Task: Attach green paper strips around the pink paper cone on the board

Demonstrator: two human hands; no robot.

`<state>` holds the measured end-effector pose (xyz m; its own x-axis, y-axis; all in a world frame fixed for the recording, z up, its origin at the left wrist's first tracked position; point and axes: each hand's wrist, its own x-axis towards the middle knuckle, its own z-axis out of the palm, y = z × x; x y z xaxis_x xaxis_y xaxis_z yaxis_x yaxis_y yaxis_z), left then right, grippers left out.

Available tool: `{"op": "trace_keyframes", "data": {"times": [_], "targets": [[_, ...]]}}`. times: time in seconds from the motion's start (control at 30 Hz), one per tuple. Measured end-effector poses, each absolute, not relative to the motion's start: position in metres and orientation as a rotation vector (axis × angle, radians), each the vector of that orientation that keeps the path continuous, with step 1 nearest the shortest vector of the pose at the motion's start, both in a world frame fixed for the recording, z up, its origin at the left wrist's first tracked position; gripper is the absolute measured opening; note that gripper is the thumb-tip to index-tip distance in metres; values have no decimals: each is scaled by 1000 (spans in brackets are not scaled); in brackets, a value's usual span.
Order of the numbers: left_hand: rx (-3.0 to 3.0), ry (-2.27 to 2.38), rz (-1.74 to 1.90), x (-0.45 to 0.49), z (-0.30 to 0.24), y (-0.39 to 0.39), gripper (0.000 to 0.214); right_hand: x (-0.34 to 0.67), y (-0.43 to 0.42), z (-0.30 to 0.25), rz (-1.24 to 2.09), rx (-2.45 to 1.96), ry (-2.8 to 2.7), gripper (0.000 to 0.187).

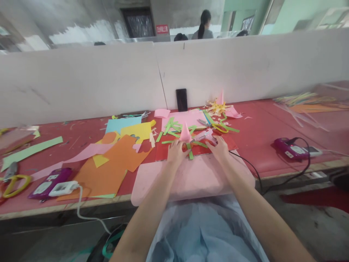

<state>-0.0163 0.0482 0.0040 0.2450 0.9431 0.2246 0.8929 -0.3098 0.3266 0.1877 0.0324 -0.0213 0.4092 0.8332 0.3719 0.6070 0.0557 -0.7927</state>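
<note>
My left hand [176, 152] rests on the red table with its fingers closed at the base of a small pink paper cone [185, 134] that stands upright. A green paper strip [189, 151] lies just right of that hand. My right hand [219, 147] grips a pink and white glue gun [204, 135] whose nozzle points left towards the cone. A black cord [253, 171] trails from the gun off the table's edge. Both hands lie over a large pink paper sheet [191, 180].
Orange, yellow and blue paper sheets [120, 156] lie to the left. Yellow-handled scissors [16, 183], a purple device [47, 182] and a white plug sit far left. A black phone [181, 99] leans on the white partition. Another purple device [290, 148] lies right. People stand beyond the partition.
</note>
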Motion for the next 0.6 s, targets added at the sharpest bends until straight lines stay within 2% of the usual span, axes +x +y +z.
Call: {"op": "trace_keyframes", "data": {"times": [0.27,0.6], "targets": [[2391,1785,629,-15,1,49,32,187,33,-22,250,-1634,-1283,45],[2408,1673,730,-14,1,49,20,189,34,-22,246,-1637,-1273,44]]}}
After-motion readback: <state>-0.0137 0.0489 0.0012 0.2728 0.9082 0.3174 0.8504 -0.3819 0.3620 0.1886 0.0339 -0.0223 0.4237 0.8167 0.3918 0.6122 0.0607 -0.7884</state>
